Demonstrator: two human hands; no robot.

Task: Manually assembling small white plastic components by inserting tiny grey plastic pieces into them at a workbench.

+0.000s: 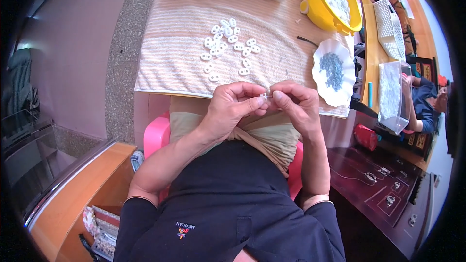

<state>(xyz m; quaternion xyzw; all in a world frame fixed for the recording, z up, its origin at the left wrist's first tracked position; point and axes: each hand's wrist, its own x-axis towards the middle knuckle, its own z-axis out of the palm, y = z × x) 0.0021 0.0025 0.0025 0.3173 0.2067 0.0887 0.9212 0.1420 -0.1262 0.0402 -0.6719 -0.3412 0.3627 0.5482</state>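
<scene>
Left hand (pixel 232 105) and right hand (pixel 299 104) pinching small white piece (pixel 264 95), striped towel (pixel 170 53) ahead, pink chair (pixel 157 133) beneath.

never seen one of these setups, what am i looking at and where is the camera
There is no machine here: one person works with two bare hands. The single picture comes from a wide fisheye camera on that person's head, looking down, so edges bend near the rim.

The left hand pinches a small white piece; the right hand meets it there, though whether it grips it too is hard to tell.

Ahead is a table covered with a striped towel. On it lie white two-holed pieces, a wavy white dish holding grey-blue bits, and a yellow container of white pieces.
</scene>
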